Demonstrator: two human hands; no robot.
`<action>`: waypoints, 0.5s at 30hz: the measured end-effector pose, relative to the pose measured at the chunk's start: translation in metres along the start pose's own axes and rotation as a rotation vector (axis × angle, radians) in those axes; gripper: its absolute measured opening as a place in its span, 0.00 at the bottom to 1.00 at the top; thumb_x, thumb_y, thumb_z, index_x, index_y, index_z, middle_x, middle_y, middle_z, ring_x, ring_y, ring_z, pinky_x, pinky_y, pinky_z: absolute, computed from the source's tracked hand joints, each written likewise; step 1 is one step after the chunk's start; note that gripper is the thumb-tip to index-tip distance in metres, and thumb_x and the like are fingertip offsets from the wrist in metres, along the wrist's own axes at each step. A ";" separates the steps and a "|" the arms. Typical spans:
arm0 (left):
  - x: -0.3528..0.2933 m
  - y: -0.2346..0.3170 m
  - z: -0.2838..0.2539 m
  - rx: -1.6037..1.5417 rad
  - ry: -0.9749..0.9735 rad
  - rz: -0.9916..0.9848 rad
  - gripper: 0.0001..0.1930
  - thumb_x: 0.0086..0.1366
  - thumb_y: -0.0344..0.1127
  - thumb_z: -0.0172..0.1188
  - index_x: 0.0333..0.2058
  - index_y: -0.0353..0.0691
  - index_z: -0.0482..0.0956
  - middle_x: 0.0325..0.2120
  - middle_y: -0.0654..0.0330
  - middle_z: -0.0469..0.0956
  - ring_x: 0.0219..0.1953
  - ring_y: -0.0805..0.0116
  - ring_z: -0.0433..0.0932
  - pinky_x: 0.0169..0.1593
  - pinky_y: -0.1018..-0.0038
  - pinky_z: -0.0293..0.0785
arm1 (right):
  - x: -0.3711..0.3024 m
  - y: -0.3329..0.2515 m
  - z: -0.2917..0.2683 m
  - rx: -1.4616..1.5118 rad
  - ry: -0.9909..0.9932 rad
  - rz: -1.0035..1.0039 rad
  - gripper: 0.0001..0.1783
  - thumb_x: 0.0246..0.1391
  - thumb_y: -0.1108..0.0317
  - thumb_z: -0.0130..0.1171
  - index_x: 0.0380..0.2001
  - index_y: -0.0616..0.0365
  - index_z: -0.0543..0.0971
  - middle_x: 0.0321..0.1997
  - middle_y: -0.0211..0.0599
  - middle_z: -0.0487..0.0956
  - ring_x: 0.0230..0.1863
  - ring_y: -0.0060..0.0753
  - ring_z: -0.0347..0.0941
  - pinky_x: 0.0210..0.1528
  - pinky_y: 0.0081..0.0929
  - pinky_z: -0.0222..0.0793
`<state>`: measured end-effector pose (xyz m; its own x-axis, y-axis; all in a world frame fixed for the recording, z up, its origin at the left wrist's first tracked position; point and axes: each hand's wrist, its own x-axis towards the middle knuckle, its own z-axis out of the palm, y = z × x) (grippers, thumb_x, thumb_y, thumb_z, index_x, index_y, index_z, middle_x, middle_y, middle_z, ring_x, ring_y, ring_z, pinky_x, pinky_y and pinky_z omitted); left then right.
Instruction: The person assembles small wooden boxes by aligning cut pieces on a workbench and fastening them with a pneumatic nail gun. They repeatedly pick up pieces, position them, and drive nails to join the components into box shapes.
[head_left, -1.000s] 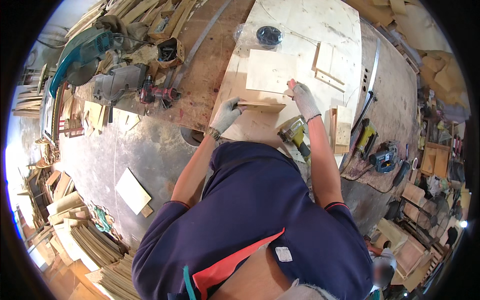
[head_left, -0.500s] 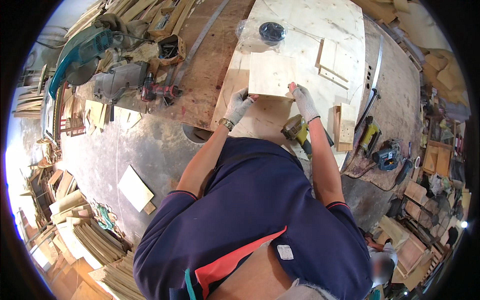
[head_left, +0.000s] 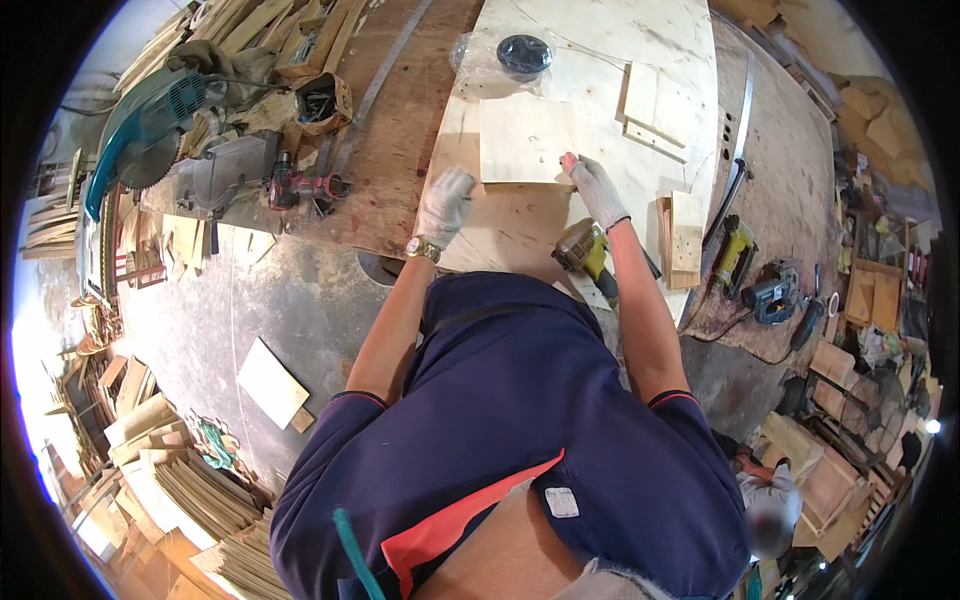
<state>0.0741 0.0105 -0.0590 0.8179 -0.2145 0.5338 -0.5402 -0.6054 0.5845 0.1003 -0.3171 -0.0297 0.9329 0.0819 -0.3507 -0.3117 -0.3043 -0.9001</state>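
A pale, square-topped plywood box (head_left: 527, 138) rests on the big pale board in front of me, with a dark line of shadow under its near edge. At its near right corner is my right hand (head_left: 600, 195), in a white knit glove with bare fingertips, pinching the corner. My left hand (head_left: 447, 208), gloved alike with a watch at the wrist, is off to the left of the box and apart from it. Its fingers look curled, but blur and the hand's back hide whether anything is in them. A yellow-green and black power tool (head_left: 588, 258) lies close below my right hand.
Narrow wooden pieces lie right of the box (head_left: 655, 110) and nearer me (head_left: 683, 240). Beyond the box sits a black coil in clear plastic (head_left: 524, 55). A red drill (head_left: 300, 185) and a teal circular-blade saw (head_left: 150, 130) are left; a yellow-green nailer (head_left: 735, 255) and blue jigsaw (head_left: 772, 297) are right.
My left hand has let go of the box's near left corner and drawn back to the left. My right hand stays at the right corner. The whole view has shifted slightly.
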 end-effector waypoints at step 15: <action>0.017 0.081 0.011 -0.696 0.158 -1.127 0.14 0.75 0.38 0.71 0.41 0.28 0.86 0.31 0.61 0.83 0.31 0.76 0.81 0.36 0.76 0.84 | -0.007 -0.027 -0.010 0.025 -0.104 0.171 0.47 0.71 0.29 0.56 0.64 0.69 0.81 0.61 0.47 0.85 0.62 0.36 0.77 0.67 0.33 0.70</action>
<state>0.0462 -0.0503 -0.0096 0.8752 0.2611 -0.4072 0.3852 0.1330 0.9132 0.1045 -0.3193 -0.0003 0.8428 0.1288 -0.5225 -0.4696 -0.2983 -0.8310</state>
